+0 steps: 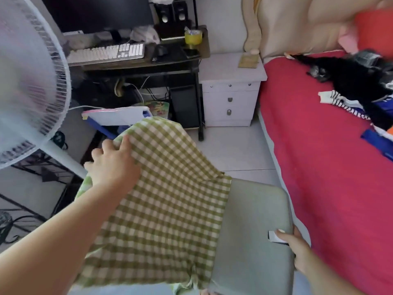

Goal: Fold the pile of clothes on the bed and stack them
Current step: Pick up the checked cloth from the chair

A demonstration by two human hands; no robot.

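Bedroom seen from above: bed (319, 167) with a red sheet fills the 3 o'clock side, and the pile of clothes (357, 86), mostly dark, lies on it at 2 o'clock. At centre, a green checked garment (170, 199) is draped over a grey-green pad (255, 231), off the bed. Left hand (114, 165), at 9 o'clock of the garment, grips its edge with curled fingers, forefinger on top; the thumb is hidden. Right hand (299, 254), at 4 o'clock, clasps the pad's rim, thumb on top beside a white label. A fan (32, 81) stands at 10 o'clock, a tabletop (136, 64) with keyboard (106, 53) at 11 o'clock, and a white nightstand (230, 99) at 1 o'clock.
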